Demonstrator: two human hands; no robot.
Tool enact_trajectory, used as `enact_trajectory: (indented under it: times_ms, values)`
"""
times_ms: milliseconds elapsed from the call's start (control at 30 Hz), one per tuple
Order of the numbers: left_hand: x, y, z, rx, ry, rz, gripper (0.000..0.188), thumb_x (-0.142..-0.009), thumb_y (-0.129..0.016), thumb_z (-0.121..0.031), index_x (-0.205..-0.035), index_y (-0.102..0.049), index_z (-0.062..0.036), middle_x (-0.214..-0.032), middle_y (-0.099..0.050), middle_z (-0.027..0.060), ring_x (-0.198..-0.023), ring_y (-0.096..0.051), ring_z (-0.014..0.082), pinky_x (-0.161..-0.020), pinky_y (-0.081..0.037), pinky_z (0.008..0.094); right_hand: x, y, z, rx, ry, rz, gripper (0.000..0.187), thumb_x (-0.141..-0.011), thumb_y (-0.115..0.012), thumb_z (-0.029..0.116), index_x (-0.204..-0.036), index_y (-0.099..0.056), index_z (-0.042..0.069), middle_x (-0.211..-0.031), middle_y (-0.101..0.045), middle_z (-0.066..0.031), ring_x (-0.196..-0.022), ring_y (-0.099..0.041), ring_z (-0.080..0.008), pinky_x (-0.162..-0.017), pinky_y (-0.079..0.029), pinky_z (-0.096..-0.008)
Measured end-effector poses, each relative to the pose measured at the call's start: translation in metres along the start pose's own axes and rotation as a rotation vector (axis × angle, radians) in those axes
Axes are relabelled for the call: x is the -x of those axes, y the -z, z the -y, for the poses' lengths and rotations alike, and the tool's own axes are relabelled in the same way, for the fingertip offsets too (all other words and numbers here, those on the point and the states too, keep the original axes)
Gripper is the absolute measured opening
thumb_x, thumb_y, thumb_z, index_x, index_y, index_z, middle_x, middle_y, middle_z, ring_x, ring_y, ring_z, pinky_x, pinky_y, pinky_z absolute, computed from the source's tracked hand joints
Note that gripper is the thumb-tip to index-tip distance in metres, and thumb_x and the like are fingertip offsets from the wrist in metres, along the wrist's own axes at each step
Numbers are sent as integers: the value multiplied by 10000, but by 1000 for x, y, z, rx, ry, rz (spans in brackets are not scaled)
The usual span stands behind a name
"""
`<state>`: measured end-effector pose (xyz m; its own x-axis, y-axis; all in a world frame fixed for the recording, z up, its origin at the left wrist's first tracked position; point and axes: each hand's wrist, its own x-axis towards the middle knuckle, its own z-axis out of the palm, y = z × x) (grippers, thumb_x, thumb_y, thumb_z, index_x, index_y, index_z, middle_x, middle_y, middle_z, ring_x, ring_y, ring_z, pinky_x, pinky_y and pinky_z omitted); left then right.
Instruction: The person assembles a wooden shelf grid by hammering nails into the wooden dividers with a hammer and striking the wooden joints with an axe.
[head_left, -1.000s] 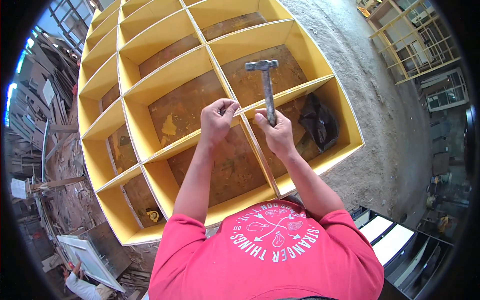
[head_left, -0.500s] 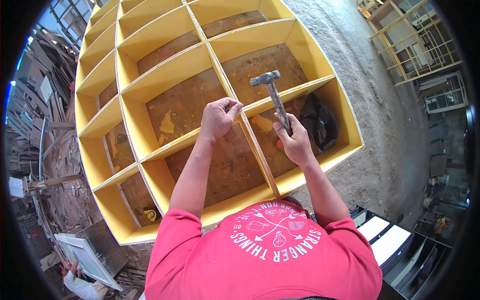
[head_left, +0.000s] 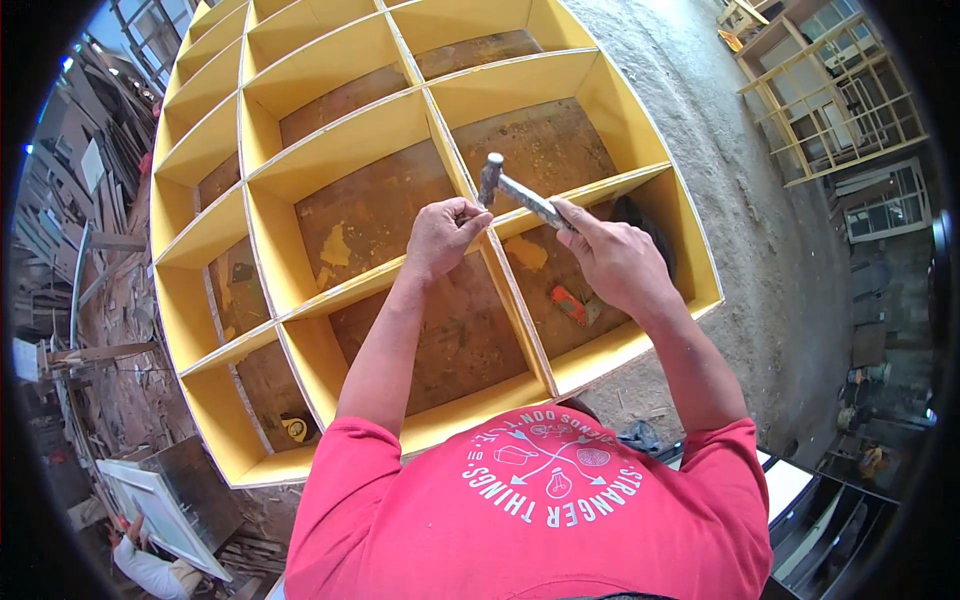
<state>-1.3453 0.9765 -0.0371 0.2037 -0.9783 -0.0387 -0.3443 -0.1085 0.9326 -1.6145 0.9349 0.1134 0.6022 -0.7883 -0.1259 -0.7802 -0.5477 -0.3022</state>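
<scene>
A large yellow grid frame [head_left: 352,277] of crossing panels lies before me, its compartments showing a brown, stained bottom. My left hand [head_left: 440,238] pinches thumb and fingertips together over a crossing of two panels. Whatever sits in that pinch is too small to make out. In my right hand [head_left: 625,262] is a hammer [head_left: 528,200], gripped by its worn handle. The hammer's head is just above the left fingertips, close to the crossing; whether it touches anything there I cannot tell.
An orange-red object [head_left: 570,304] and a partly hidden black bag [head_left: 640,222] lie in the near right compartment. A yellow tape measure [head_left: 295,429] rests at the near left. Scrap boards [head_left: 85,190] line the left side. Another person [head_left: 150,570] handles a white-framed panel [head_left: 165,515].
My right hand has swung the hammer down and left, bringing its head close to my left fingertips. The left hand stays pinched at the crossing. The orange-red object shows more fully.
</scene>
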Motion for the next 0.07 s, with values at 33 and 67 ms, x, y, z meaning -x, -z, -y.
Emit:
enact_trajectory:
  times_ms: [33, 67]
  values:
    - [1, 0, 1, 16, 8, -1, 225, -977, -830, -260, -984, -833, -35, -777, -772, 65, -654, -632, 108, -645, -528, 319, -2, 4, 1, -24, -8, -29, 475, -1138, -545, 405, -1581, -565, 234, -955, -770, -238, -890, -761, -440, -805, -596, -570]
    - [2, 0, 2, 19, 10, -4, 225, -977, -830, -260, -984, -833, -35, -777, -772, 65, -654, -632, 108, -645, -528, 319, -4, 8, 3, -48, -16, -57, 480, -1140, -541, 406, -1590, -562, 241, -957, -771, -238, -897, -763, -436, -810, -598, -567]
